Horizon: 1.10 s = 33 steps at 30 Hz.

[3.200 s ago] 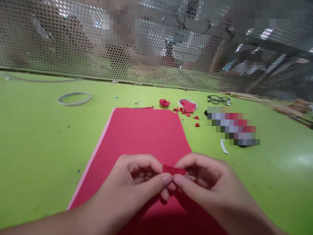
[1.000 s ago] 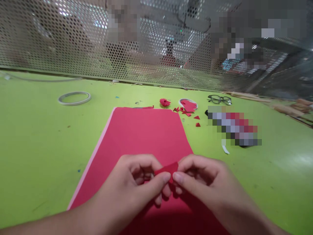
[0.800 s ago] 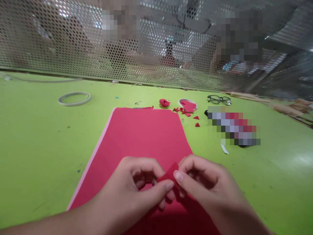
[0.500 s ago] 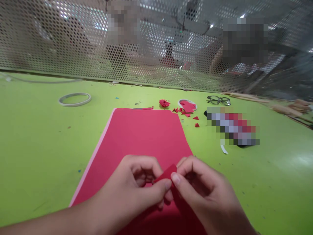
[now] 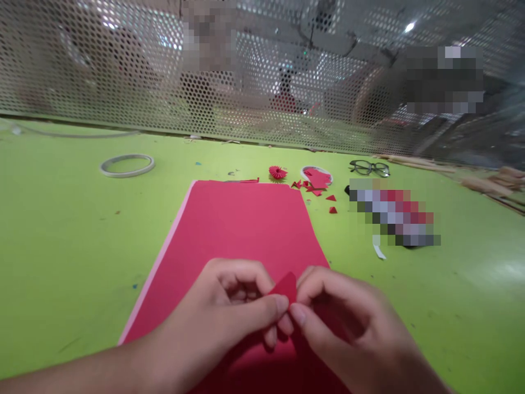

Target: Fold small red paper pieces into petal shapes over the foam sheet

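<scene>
Left hand [image 5: 233, 306]: pinching small folded red paper piece [image 5: 286, 285]
Right hand [image 5: 348, 317]: pinching its 3 o'clock side
Paper piece: over large red paper sheet [image 5: 250, 224]
12 o'clock: spiky red paper rosette [image 5: 278, 173] (beyond the sheet)

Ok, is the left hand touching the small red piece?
Touching. In the head view, the left hand pinches the red piece under its thumb.

We see light-green tabletop [image 5: 61, 246]; on it, flat red paper sheet [image 5: 250, 224] with pale-pink layer under left edge, white ring-shaped roll [image 5: 127, 175] to left, spiky round red paper rosette [image 5: 278, 173] beyond sheet, red paper scraps [image 5: 318, 178] over white round rim [image 5: 314, 168], small red folded triangles [image 5: 333, 210] nearby, black-framed glasses [image 5: 369, 168], pixelated item [image 5: 394, 213], curved white strip [image 5: 379, 249], tan wooden-looking pieces [image 5: 488, 186] at far right
</scene>
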Motion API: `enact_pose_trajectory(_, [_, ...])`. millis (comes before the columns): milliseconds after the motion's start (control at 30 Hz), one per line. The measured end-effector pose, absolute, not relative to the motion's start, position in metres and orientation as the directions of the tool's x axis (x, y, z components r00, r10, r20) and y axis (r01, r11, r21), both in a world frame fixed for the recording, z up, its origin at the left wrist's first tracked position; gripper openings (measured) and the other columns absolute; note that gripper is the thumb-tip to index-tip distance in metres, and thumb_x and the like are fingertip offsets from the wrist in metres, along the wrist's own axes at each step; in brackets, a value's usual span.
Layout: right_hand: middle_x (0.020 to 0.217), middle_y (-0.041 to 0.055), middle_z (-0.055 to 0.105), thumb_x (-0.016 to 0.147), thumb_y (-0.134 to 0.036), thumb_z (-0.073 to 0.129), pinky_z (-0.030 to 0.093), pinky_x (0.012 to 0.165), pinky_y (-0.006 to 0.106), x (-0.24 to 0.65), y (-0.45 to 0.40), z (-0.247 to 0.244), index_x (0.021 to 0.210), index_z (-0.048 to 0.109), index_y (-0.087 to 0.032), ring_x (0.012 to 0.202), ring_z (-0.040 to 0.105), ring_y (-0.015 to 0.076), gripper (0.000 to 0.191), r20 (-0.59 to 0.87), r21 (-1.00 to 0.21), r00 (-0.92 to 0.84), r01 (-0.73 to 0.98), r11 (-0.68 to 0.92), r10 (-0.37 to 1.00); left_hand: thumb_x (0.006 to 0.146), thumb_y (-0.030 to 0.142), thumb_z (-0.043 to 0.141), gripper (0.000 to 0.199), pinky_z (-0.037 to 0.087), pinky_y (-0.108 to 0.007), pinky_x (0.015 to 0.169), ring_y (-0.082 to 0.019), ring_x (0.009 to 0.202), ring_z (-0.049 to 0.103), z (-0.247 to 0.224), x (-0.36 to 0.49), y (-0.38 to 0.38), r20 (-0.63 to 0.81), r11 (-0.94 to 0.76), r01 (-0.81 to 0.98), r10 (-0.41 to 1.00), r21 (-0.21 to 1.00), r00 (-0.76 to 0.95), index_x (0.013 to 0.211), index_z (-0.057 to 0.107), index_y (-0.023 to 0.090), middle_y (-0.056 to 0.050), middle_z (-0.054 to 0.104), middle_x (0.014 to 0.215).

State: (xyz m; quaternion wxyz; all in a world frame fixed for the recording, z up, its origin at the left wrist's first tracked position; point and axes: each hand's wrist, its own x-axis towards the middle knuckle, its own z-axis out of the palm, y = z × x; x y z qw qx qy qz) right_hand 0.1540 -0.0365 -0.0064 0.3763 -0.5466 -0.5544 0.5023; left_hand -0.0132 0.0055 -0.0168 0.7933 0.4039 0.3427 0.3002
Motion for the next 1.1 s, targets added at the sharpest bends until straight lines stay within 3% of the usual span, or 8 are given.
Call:
enact_pose_trajectory(200, [0.063, -0.0013, 0.058, 0.075, -0.018, 0.052, 0.045, 0.060, 0.031, 0.156, -0.038, -0.003, 0.063, 0.047, -0.025, 0.062, 0.057, 0.0169, 0.015, -0.094, -0.965, -0.131, 0.257, -0.058, 0.987, 0.082, 0.017, 0.073, 0.022, 0.052, -0.020, 0.067, -0.010, 0.060, 0.066, -0.014, -0.012, 0.005, -0.314, 0.544, -0.208, 0.710, 0.813, 0.631, 0.061, 0.074, 0.014, 0.001, 0.073, 0.057])
enact_pose_trajectory(433, [0.061, -0.0012, 0.056, 0.078, -0.020, 0.056, 0.045, 0.054, 0.028, 0.159, -0.037, -0.008, 0.059, 0.044, -0.026, 0.056, 0.051, 0.0152, 0.023, -0.039, -0.967, -0.141, 0.255, -0.002, 0.989, 0.070, 0.008, 0.081, 0.020, 0.046, -0.015, 0.051, -0.007, 0.050, 0.059, -0.013, -0.006, 0.003, -0.371, 0.531, -0.134, 0.730, 0.837, 0.574, 0.056, 0.068, 0.016, 0.003, 0.073, 0.054])
enact_pose_trajectory(667, [0.061, -0.0009, 0.056, 0.081, -0.017, 0.049, 0.046, 0.054, 0.029, 0.158, -0.039, -0.018, 0.063, 0.045, -0.026, 0.056, 0.054, 0.0156, 0.021, 0.064, -0.941, -0.151, 0.319, 0.110, 0.986, 0.070, 0.009, 0.083, 0.016, 0.048, -0.015, 0.053, -0.008, 0.050, 0.063, -0.012, -0.011, 0.005, -0.369, 0.599, -0.175, 0.669, 0.781, 0.645, 0.060, 0.072, 0.013, 0.000, 0.076, 0.059])
enact_pose_trajectory(767, [0.062, -0.0005, 0.058, 0.079, -0.017, 0.049, 0.047, 0.055, 0.028, 0.158, -0.036, -0.013, 0.063, 0.046, -0.026, 0.057, 0.055, 0.0155, 0.019, 0.056, -0.963, -0.155, 0.251, 0.094, 0.986, 0.073, 0.009, 0.082, 0.012, 0.051, -0.016, 0.059, -0.008, 0.055, 0.065, -0.009, -0.011, 0.006, -0.347, 0.580, -0.187, 0.683, 0.793, 0.643, 0.063, 0.075, 0.013, 0.000, 0.076, 0.061])
enact_pose_trajectory(867, [0.061, -0.0025, 0.055, 0.077, -0.016, 0.051, 0.046, 0.054, 0.025, 0.159, -0.032, -0.008, 0.062, 0.045, -0.025, 0.056, 0.053, 0.0142, 0.019, 0.021, -0.965, -0.177, 0.253, 0.066, 0.984, 0.067, 0.006, 0.084, 0.013, 0.050, -0.015, 0.057, -0.008, 0.056, 0.063, -0.008, -0.008, 0.006, -0.355, 0.540, -0.158, 0.719, 0.827, 0.598, 0.067, 0.075, 0.015, 0.003, 0.073, 0.060])
enact_pose_trajectory(933, [0.059, -0.0036, 0.052, 0.076, -0.013, 0.051, 0.044, 0.051, 0.024, 0.161, -0.032, -0.007, 0.062, 0.043, -0.025, 0.053, 0.052, 0.0131, 0.020, 0.053, -0.938, -0.214, 0.325, 0.122, 0.975, 0.065, 0.006, 0.084, 0.014, 0.049, -0.015, 0.055, -0.008, 0.055, 0.060, -0.009, -0.007, 0.004, -0.351, 0.509, -0.142, 0.744, 0.849, 0.568, 0.065, 0.075, 0.016, 0.004, 0.070, 0.058])
enact_pose_trajectory(1100, [0.057, -0.0021, 0.060, 0.074, -0.006, 0.047, 0.045, 0.049, 0.021, 0.163, -0.033, -0.007, 0.062, 0.045, -0.024, 0.049, 0.056, 0.0117, 0.022, 0.305, -0.766, -0.257, 0.506, 0.396, 0.917, 0.075, 0.015, 0.075, 0.011, 0.047, -0.016, 0.057, -0.009, 0.057, 0.058, -0.015, -0.007, 0.000, -0.270, 0.371, -0.101, 0.812, 0.923, 0.517, 0.063, 0.073, 0.017, 0.004, 0.067, 0.058])
